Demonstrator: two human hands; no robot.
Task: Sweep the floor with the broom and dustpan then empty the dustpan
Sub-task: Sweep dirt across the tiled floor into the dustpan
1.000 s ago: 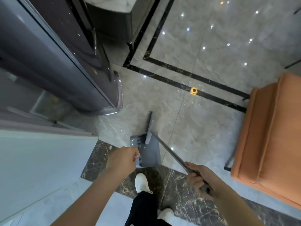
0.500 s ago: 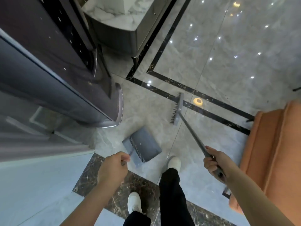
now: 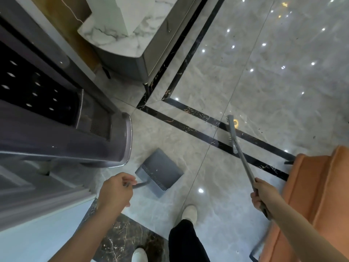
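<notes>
A grey dustpan [image 3: 160,170] lies on the glossy marble floor [image 3: 264,72] near the middle, its toothed edge toward me. My left hand [image 3: 116,189] grips its curved handle. My right hand [image 3: 261,193] grips the long grey broom [image 3: 243,161] handle low down. The broom head [image 3: 231,132] rests out ahead on the black inlay stripe [image 3: 188,127], beside a small yellow-orange bit [image 3: 235,122] on the floor. Small dark specks lie scattered on the tiles at the far right.
A tall dark rounded appliance [image 3: 66,133] stands at the left, close to the dustpan. A marble-topped cabinet [image 3: 132,40] is at the top. An orange upholstered seat [image 3: 317,195] stands close at the right. My white shoes [image 3: 189,212] and black trousers are below.
The broom head left the dustpan and swung forward and right, out to the black stripe by the yellow bit. I stepped forward; the dustpan stays on the floor in my left hand.
</notes>
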